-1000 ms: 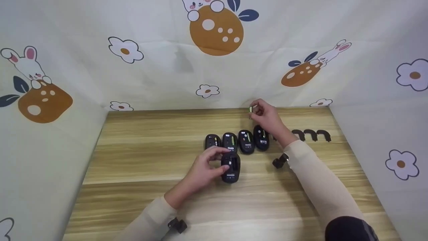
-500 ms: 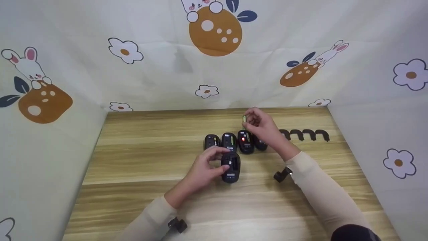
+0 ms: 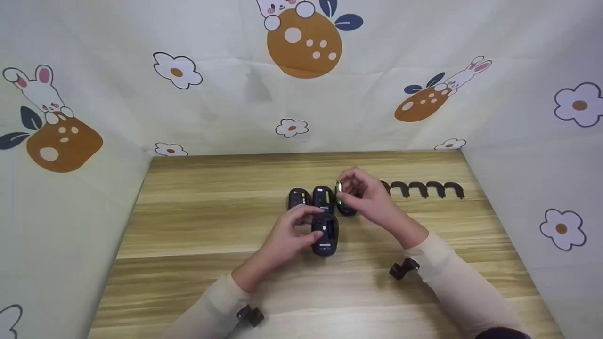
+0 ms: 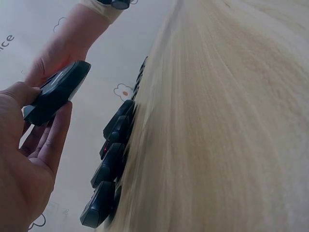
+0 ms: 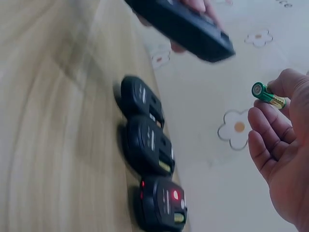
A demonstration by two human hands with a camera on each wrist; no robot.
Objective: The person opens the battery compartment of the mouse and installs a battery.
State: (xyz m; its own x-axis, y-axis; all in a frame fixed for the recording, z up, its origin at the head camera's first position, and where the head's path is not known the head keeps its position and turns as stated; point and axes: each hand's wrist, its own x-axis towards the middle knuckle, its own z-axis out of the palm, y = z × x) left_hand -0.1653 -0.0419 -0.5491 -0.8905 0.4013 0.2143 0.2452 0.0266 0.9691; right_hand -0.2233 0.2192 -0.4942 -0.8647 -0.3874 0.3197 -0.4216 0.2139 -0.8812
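In the head view my left hand (image 3: 280, 242) grips a black computer mouse (image 3: 325, 247), underside up, with an uncovered battery slot. The left wrist view shows this mouse (image 4: 58, 94) raised off the table between thumb and fingers. My right hand (image 3: 370, 195) pinches a small green battery (image 3: 339, 190) just beyond and right of that mouse, apart from it. In the right wrist view the battery (image 5: 269, 95) sits between thumb and forefinger, one end showing. Behind the hands, several black mice lie underside up in a row, including one mouse (image 3: 323, 193) with a battery in its slot.
Several curved black covers (image 3: 454, 189) line up at the table's right rear. A red light glows on one row mouse (image 5: 164, 205) in the right wrist view. My right hand hides part of the row. Patterned cloth (image 3: 216, 113) walls the wooden table (image 3: 198, 212) at back and sides.
My right hand has brought the battery from near the back cloth toward me and slightly left, closer to the held mouse. The left hand and its mouse have stayed almost still.
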